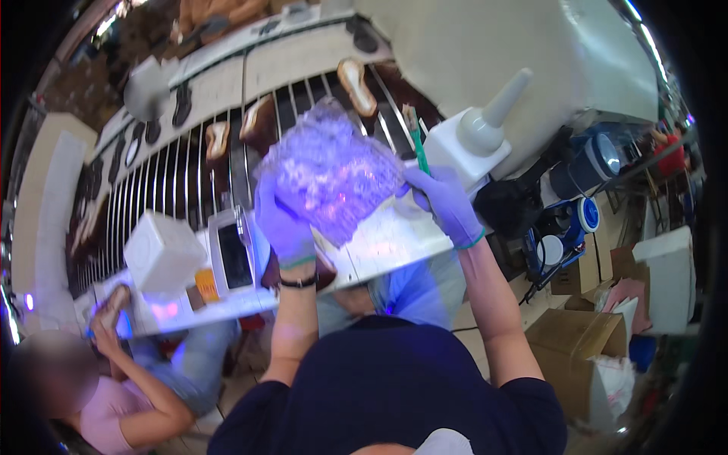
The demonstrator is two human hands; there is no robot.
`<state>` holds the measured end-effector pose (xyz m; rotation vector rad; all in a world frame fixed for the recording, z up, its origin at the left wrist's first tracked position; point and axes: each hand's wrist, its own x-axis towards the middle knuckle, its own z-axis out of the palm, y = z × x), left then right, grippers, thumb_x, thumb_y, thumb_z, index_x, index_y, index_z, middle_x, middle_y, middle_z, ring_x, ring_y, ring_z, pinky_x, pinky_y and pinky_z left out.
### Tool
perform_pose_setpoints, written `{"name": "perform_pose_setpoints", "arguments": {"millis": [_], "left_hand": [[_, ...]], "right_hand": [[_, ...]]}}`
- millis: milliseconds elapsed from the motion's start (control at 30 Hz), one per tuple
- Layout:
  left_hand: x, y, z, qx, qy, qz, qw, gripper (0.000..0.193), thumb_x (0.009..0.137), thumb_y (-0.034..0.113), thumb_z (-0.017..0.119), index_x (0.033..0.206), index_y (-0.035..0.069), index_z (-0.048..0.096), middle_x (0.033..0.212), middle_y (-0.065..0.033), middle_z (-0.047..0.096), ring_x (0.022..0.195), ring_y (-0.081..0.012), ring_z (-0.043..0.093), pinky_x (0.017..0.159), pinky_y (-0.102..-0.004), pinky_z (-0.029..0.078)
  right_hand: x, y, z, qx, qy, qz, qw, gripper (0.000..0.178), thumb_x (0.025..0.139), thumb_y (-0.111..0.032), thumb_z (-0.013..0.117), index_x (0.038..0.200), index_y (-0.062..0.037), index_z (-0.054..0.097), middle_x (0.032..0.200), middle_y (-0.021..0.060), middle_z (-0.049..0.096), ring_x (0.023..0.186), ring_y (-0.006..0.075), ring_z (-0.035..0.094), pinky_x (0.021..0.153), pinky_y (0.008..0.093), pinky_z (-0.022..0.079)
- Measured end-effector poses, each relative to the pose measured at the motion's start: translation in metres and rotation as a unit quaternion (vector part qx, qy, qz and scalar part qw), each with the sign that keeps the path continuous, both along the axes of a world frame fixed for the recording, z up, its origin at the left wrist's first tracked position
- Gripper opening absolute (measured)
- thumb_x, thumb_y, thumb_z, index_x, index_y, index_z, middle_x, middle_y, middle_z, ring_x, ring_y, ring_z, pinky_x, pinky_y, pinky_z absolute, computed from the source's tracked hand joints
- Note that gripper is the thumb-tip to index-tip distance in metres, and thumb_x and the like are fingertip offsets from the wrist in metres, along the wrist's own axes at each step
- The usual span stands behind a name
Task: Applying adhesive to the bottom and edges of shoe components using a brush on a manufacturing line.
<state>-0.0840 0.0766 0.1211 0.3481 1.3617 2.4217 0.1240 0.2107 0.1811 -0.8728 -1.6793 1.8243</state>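
Note:
Both my hands wear thin, pale gloves that look purple in the light. My left hand (pixel 285 226) grips the left side of a crumpled, shiny sheet (pixel 334 174); whether it is plastic or cloth I cannot tell. At the sheet's right edge, my right hand (pixel 447 203) has its fingers closed around a slim green-handled brush (pixel 418 142), tip pointing away from me. Those fingers also seem to touch the sheet's edge. Beyond the sheet, brown shoe parts with pale insides, among them one shoe part (pixel 356 87), lie on a barred conveyor (pixel 174 174).
A white nozzle bottle (pixel 470 140) stands right of my right hand. Left of my left hand are a dark-screened device (pixel 233 254) and a white block-shaped container (pixel 163 252). A co-worker (pixel 144 394) at left holds a shoe (pixel 114 303). Cardboard boxes (pixel 572 341) stand at right.

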Motion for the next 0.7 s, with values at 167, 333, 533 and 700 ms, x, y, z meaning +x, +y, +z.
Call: {"name": "perform_pose_setpoints", "arguments": {"millis": [167,333,533,700], "left_hand": [[0.009,-0.019,0.01,0.047,0.043,-0.057,0.996,0.034,0.098,0.023,0.046,0.123,0.001,0.053,0.114,-0.0074,0.059,0.103,-0.0162,0.056,0.083,-0.0286,0.047],[-0.003,-0.049,0.034,-0.014,-0.049,0.057,0.997,0.037,0.098,0.031,0.046,0.116,0.0,0.055,0.105,-0.0071,0.06,0.088,-0.0152,0.056,0.074,-0.0269,0.046],[-0.031,-0.12,-0.008,-0.104,0.064,0.193,0.974,0.037,0.099,0.025,0.043,0.121,-0.004,0.053,0.108,-0.0119,0.06,0.088,-0.0189,0.06,0.075,-0.031,0.051],[-0.017,-0.163,-0.025,-0.136,-0.001,0.263,0.955,0.046,0.095,0.04,0.048,0.117,0.001,0.06,0.11,-0.0086,0.062,0.095,-0.0182,0.058,0.08,-0.0307,0.046]], "right_hand": [[0.004,0.022,0.072,-0.051,0.084,-0.031,0.995,0.022,0.089,-0.017,0.058,0.074,-0.0016,0.064,0.06,0.0013,0.055,0.043,0.004,0.039,0.039,0.0208,0.027],[0.023,0.075,0.154,0.029,0.233,-0.111,0.966,0.025,0.091,-0.018,0.055,0.076,0.0,0.061,0.06,-0.0006,0.048,0.041,0.0042,0.036,0.037,0.0213,0.023],[0.018,0.186,0.255,0.054,0.416,-0.137,0.897,0.017,0.092,-0.017,0.053,0.084,-0.0026,0.056,0.06,-0.0007,0.047,0.041,0.0049,0.031,0.036,0.0219,0.022],[-0.045,0.25,0.326,0.061,0.513,-0.303,0.801,0.015,0.091,-0.018,0.055,0.089,-0.0038,0.053,0.072,0.0087,0.058,0.043,0.0086,0.038,0.036,0.0234,0.026]]}}
